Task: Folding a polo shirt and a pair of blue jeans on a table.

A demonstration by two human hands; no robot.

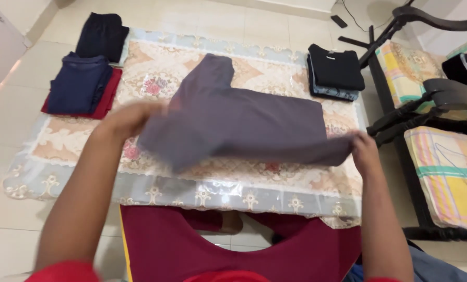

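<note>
No packages, labels, signs or screens can be made out anywhere in view.

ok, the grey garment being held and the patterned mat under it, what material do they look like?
Grey long-sleeved garment: probably soft matte knit fabric; it drapes and sags between left hand and right hand. Floral patterned floor mat: seemingly glossy plastic sheeting; its edge is see-through with glare.

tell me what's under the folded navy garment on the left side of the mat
Under the navy garment lies a red garment, showing only along its right and bottom edges. The rest of it is covered, so its kind cannot be told. Both rest partly on the floral mat.
</note>
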